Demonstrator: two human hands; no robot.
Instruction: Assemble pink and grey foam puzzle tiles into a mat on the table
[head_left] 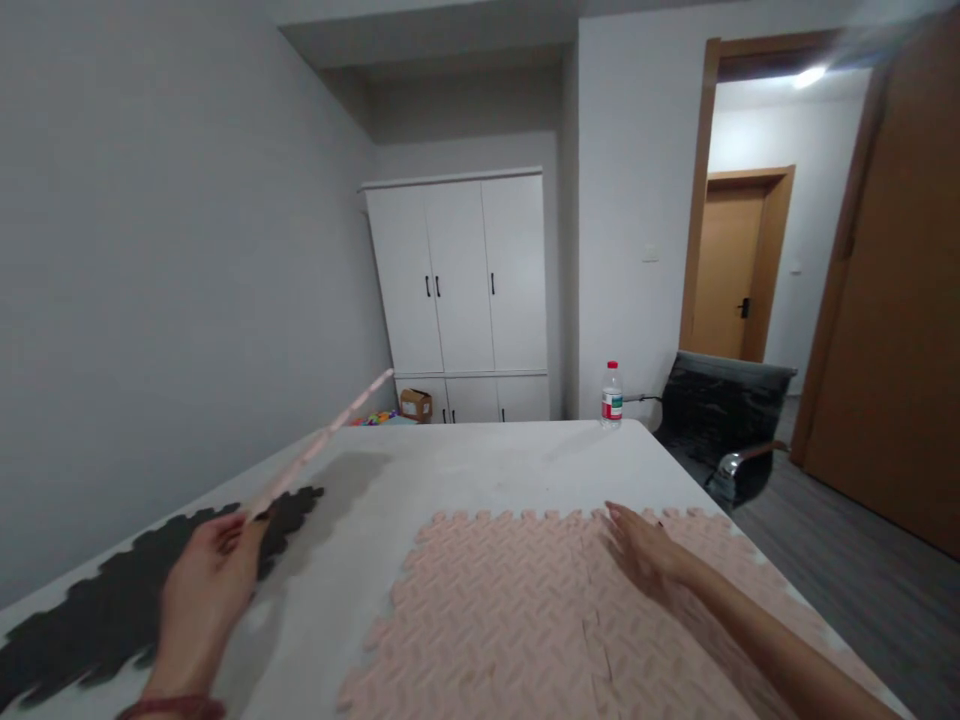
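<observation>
My left hand [214, 580] is closed on a pink foam mat tile [322, 440], which is raised off the table and seen almost edge-on as a thin slanted line. Below and behind that hand lies a dark grey foam mat piece [97, 610] with toothed edges. On the right, my right hand [645, 540] is stretched flat over joined pink foam mats [495, 600], near their far toothed edge and the seam between them. Whether its palm presses on the mat cannot be made out.
The white table [457, 460] carries a water bottle [611, 395] with a red cap at its far right corner. Beyond the right edge stands a black chair [712, 420]. A cardboard box [416, 404] and a white cabinet [465, 280] are behind the table; a wall runs along the left.
</observation>
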